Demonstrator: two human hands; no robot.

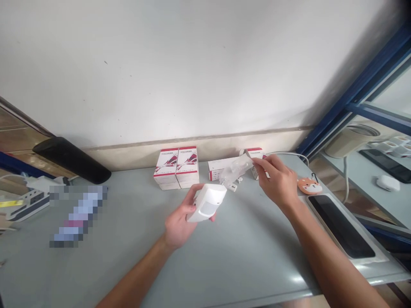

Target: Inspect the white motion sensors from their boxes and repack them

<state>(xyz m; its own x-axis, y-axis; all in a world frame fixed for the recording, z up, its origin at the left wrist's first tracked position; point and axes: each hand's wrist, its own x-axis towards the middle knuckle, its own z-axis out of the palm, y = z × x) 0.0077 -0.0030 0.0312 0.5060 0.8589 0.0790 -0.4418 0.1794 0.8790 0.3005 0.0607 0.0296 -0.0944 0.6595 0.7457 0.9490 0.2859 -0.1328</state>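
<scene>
My left hand [181, 220] is wrapped round a white plastic device [208, 202] with a curved window, held above the grey table. Just beyond the device hangs a crumpled clear plastic bag [236, 169]; its upper right end is pinched between the thumb and fingers of my right hand [274, 175]. A small white part [233, 187] shows below the bag. Behind it lies a white and red box [213, 168], partly covered by the bag. Another red and white box [254, 151] stands partly hidden behind my right fingers.
Two white and red boxes [176, 167] stand by the wall on the grey table [135, 239]. A black cylinder [72, 159], blurred-out item [78, 216] and power strip [30, 203] are left. At right are an orange animal-face item [310, 185] and a black phone-like slab [340, 224].
</scene>
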